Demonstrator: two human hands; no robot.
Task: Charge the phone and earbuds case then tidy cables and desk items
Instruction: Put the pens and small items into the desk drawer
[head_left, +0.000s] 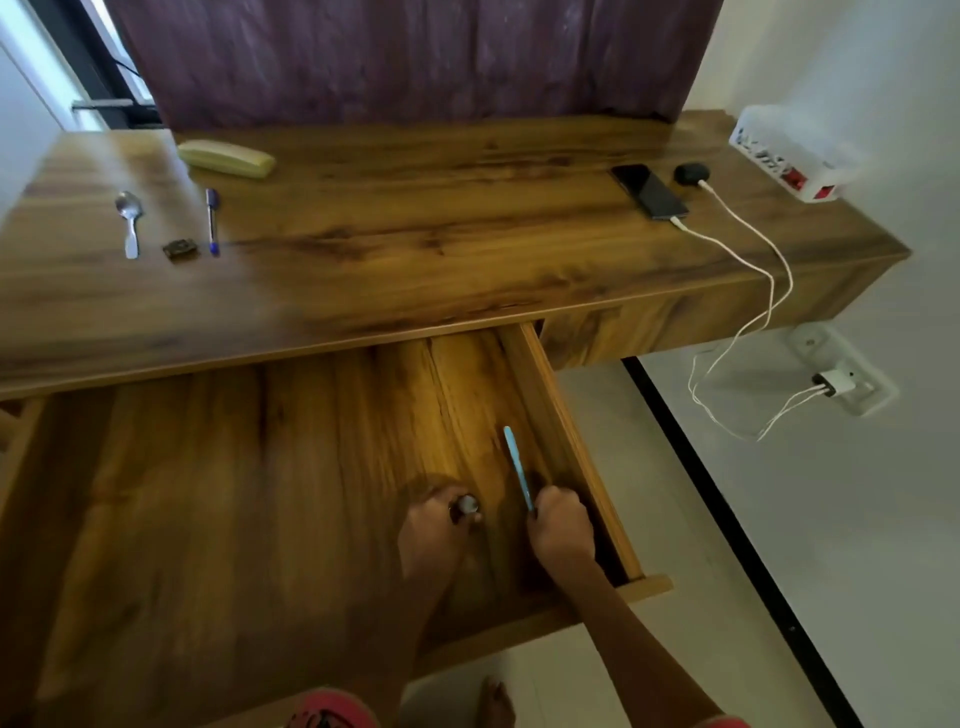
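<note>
Both my hands are inside the open wooden drawer (524, 364) under the desk. My right hand (563, 522) grips a light blue pen (517, 465) that points away from me. My left hand (434, 525) holds a small dark object with a silvery round end (466, 505). On the desk top at the right lie a black phone (649, 191) and a black earbuds case (691, 172), each with a white cable (748, 260) plugged in. Both cables run over the desk edge to a white charger (834, 383) in a wall socket.
At the desk's left lie a spoon (130, 221), a small dark square item (180, 248), a blue pen (212, 221) and a pale yellow-green case (226, 158). A white basket (787, 153) hangs on the right wall. A purple curtain (405, 57) hangs behind the desk.
</note>
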